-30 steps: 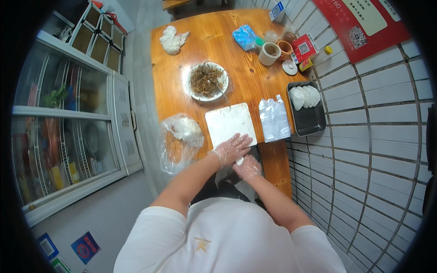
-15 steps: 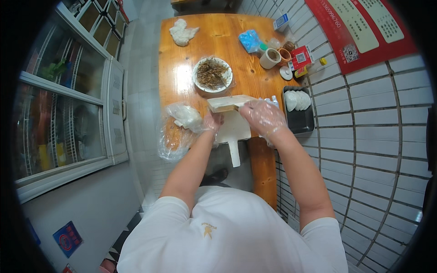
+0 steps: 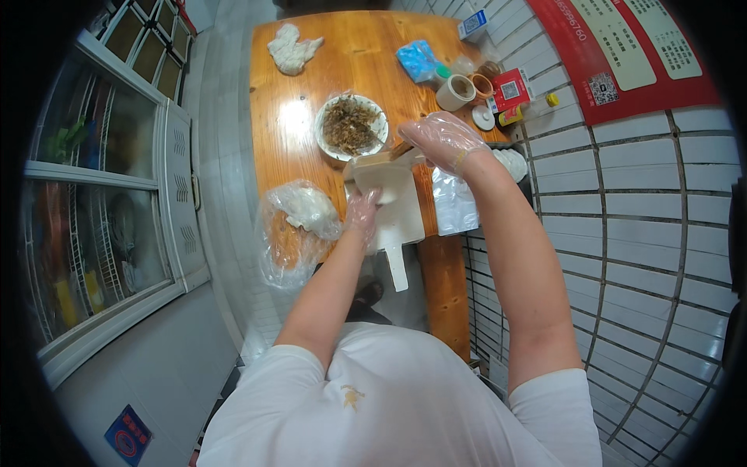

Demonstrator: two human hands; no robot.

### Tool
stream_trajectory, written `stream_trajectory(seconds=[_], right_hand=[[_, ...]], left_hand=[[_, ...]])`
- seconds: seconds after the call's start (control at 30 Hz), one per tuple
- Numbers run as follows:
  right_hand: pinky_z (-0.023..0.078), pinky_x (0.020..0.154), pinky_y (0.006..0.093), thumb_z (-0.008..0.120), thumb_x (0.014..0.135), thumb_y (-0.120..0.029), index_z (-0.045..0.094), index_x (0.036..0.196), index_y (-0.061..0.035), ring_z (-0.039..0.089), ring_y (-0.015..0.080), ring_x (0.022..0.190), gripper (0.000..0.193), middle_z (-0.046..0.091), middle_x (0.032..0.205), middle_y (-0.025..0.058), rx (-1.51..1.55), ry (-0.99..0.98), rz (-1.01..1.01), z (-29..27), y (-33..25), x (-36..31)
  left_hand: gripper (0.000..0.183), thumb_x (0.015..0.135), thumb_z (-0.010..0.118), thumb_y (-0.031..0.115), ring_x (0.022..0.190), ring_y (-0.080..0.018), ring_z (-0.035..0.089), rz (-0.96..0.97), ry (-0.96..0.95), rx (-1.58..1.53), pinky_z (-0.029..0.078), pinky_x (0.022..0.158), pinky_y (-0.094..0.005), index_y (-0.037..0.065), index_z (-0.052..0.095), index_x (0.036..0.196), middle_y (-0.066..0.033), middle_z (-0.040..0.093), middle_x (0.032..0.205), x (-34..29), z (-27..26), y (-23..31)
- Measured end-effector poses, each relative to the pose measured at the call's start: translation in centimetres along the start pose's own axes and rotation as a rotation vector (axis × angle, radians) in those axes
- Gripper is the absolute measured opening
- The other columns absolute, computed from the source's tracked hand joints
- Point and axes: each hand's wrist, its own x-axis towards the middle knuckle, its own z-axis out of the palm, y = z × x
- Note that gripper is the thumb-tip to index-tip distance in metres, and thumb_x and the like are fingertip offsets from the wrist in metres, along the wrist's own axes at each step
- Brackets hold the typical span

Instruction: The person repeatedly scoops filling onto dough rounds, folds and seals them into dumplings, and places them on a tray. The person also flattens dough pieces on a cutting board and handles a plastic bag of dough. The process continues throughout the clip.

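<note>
Both my hands wear thin clear gloves and hold a white board with a short handle, lifted off the wooden table and tilted. The handle points back toward me. My left hand grips the board's left edge. My right hand grips its far end, close to a white bowl of brown chopped filling. A thin brown piece shows by my right fingers; what it is I cannot tell.
A clear plastic bag with white dough lies at the table's left near corner. A black tray of white pieces and a plastic sheet sit by the tiled wall. Cups, small boxes, a blue packet and a pale lump lie farther back. Glass-door fridges stand at left.
A second ago the board lay flat on the table under both my hands. I have lifted it, tilted it and carried its far end toward the bowl.
</note>
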Motion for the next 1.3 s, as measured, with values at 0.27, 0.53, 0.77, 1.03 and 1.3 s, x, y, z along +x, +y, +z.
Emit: stream_trajectory(seconds=[0.27,0.53,0.77,1.03,1.3], right_hand=[[0.050,0.093,0.0403,0.048,0.085,-0.051,0.072,0.099,-0.0042,0.064,0.0303,0.109,0.054,0.069,0.115,0.0158,0.192,0.096,-0.021,0.7,0.3,-0.8],[0.053,0.089,0.0430,0.044,0.093,-0.043,0.073,0.099,-0.0110,0.067,0.0307,0.105,0.044,0.071,0.111,0.0110,-0.019,0.090,-0.065,2.6,0.4,-3.5],[0.055,0.090,0.0479,0.061,0.089,-0.041,0.053,0.142,-0.0085,0.068,0.0384,0.103,0.063,0.071,0.111,0.0215,0.226,0.247,-0.034,17.7,3.1,-14.3],[0.042,0.111,0.0420,0.072,0.081,-0.055,0.021,0.160,-0.0051,0.053,0.0373,0.134,0.106,0.050,0.148,0.0264,0.870,-0.125,0.351,34.4,7.6,-12.3],[0.047,0.105,0.0442,0.071,0.080,-0.049,0.048,0.142,-0.0079,0.060,0.0377,0.123,0.078,0.061,0.133,0.0241,0.856,-0.139,0.491,33.5,5.9,-9.3]], left_hand=[[0.041,0.093,0.062,0.013,0.110,-0.0275,0.063,-0.199,-0.074,0.263,0.056,0.093,-0.0437,0.001,0.051,0.131,-0.0150,0.061,0.120,-5.3,-4.6,2.3],[0.028,0.091,0.064,0.017,0.069,-0.0245,0.070,-0.374,-0.016,0.566,0.060,0.055,-0.0354,-0.003,0.063,0.112,-0.0156,0.070,0.092,-0.2,-1.6,0.2],[0.031,0.090,0.067,0.028,0.069,-0.0333,0.071,-0.287,-0.075,1.127,0.057,0.059,-0.0414,-0.002,0.067,0.095,-0.0180,0.070,0.074,-6.3,-5.7,2.8],[0.057,0.085,0.067,0.023,0.132,-0.0375,0.051,0.951,-0.912,1.979,0.046,0.105,-0.0481,0.013,0.054,0.139,-0.0177,0.050,0.146,-10.8,-3.1,2.5],[0.065,0.092,0.055,0.017,0.148,-0.0436,0.030,1.047,-1.178,2.077,0.026,0.121,-0.0555,0.016,0.037,0.155,-0.0242,0.032,0.159,-4.1,-1.1,-0.4]])
